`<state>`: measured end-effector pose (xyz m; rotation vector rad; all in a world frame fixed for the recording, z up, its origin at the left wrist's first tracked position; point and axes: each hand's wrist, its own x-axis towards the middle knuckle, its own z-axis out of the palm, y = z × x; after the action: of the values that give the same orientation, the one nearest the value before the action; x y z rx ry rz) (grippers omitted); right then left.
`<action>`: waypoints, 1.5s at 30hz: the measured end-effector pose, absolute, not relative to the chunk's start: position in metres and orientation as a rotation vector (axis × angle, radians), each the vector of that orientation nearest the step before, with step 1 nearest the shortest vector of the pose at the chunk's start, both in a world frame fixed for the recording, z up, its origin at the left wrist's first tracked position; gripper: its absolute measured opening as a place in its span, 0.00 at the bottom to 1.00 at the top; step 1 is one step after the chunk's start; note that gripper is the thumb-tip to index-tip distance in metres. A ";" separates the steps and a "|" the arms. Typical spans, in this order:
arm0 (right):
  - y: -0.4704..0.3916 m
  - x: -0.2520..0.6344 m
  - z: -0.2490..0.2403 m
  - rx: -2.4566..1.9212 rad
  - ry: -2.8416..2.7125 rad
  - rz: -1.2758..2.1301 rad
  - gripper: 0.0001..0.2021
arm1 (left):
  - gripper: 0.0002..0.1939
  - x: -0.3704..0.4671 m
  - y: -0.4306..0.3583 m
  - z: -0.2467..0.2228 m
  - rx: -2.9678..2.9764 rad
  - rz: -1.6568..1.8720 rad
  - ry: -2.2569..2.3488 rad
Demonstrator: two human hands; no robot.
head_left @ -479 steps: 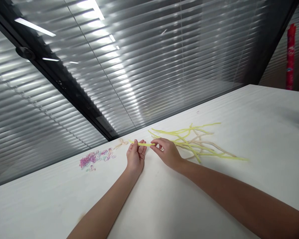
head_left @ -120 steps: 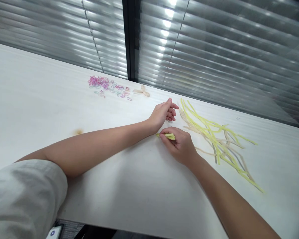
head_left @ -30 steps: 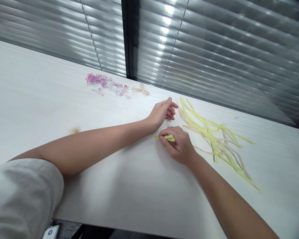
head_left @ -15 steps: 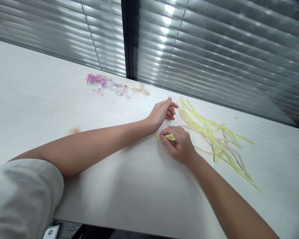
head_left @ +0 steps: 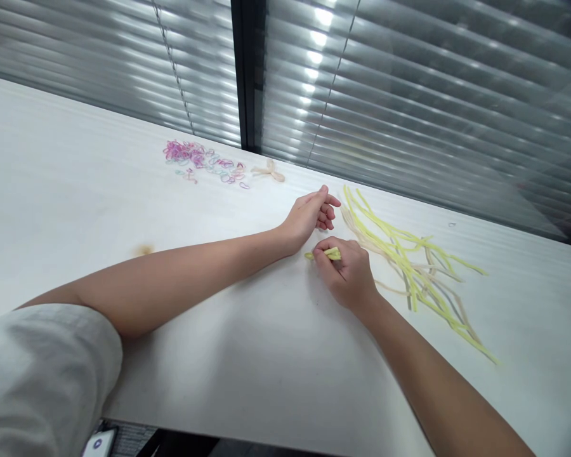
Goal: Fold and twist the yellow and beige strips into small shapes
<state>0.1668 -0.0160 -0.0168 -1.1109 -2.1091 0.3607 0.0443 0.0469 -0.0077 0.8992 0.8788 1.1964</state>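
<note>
My right hand (head_left: 345,270) is closed, with thumb and fingers pinching a folded yellow pipe cleaner (head_left: 333,253) just above the white table. One looped end pokes out left of the thumb; the rest shows between the fingers. Just beyond it my left hand (head_left: 309,216) rests on its side, loosely curled with the fingers apart, and nothing shows in it. To the right of both hands lies a loose spread of yellow pipe cleaners (head_left: 412,270) mixed with beige ones (head_left: 371,239). A beige bow-like twisted shape (head_left: 269,170) sits behind my left hand.
Toward the back left is a pile of small pink, purple and pale green bands (head_left: 185,152). Window blinds (head_left: 409,114) and a dark frame post (head_left: 250,76) border the table's (head_left: 266,381) far edge. A phone (head_left: 99,443) shows below the near edge.
My right hand has shifted slightly right and away from me with the folded yellow pipe cleaner in it. My left hand and the loose pipe cleaners have stayed in place.
</note>
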 end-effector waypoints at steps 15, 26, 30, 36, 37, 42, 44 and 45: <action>-0.017 0.166 -0.018 -0.900 -2.208 0.441 0.05 | 0.25 0.045 0.050 -0.012 0.900 1.196 0.867; -0.017 0.167 -0.018 -0.919 -2.203 0.430 0.05 | 0.23 0.045 0.051 -0.014 0.920 1.201 0.857; -0.017 0.167 -0.017 -0.962 -2.198 0.436 0.07 | 0.23 0.045 0.052 -0.015 0.919 1.193 0.864; -0.018 0.169 -0.016 -0.889 -2.211 0.515 0.07 | 0.23 0.044 0.052 -0.016 0.939 1.194 0.866; -0.018 0.169 -0.016 -0.882 -2.213 0.529 0.07 | 0.24 0.044 0.052 -0.016 0.946 1.196 0.867; -0.018 0.169 -0.015 -0.840 -2.212 0.545 0.08 | 0.24 0.043 0.051 -0.015 0.961 1.195 0.864; -0.017 0.170 -0.015 -0.842 -2.206 0.533 0.08 | 0.24 0.043 0.051 -0.015 0.953 1.196 0.862; -0.018 0.170 -0.016 -0.850 -2.204 0.528 0.08 | 0.24 0.043 0.051 -0.015 0.949 1.195 0.862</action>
<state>0.1697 -0.0175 -0.0156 -0.8503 -2.2045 0.5285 0.0432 0.0512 -0.0152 0.9488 0.8619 1.1951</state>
